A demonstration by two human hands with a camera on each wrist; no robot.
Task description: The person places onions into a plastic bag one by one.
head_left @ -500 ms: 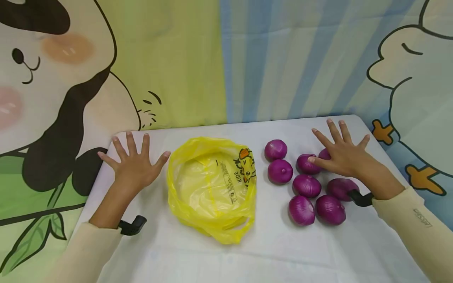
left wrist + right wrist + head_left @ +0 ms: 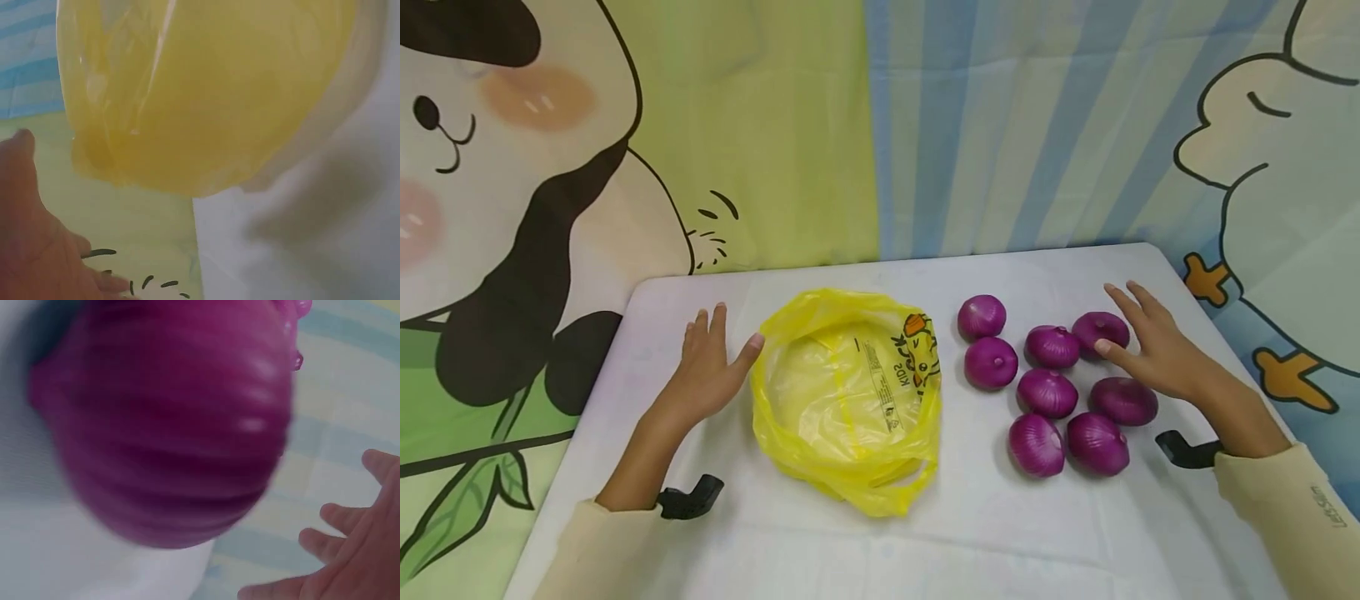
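Observation:
A yellow plastic bag (image 2: 842, 479) with a printed duck stands with its mouth spread wide on the white table. To its left is my left hand (image 2: 703, 383), fingers extended and holding nothing, the thumb tip close to the bag's rim. In the left wrist view the bag (image 2: 206, 106) looms large beside the hand (image 2: 37, 237). Several purple onions (image 2: 1048, 393) lie grouped right of the bag. My right hand (image 2: 1165, 354) hovers at the group's right side, empty, its thumb overlapping the far-right onion (image 2: 1097, 329). One onion (image 2: 175, 425) fills much of the right wrist view.
The white table (image 2: 1000, 533) reaches back to a printed cloth (image 2: 805, 150) with cartoon animals, which hangs behind it. Black wrist cameras (image 2: 691, 498) sit on both wrists, below cream sleeves (image 2: 1285, 500).
Both hands have turned from palms-down with spread fingers to a more sideways pose, and both have drawn back slightly. The right hand has uncovered more of the onions. Bag and onions stay put.

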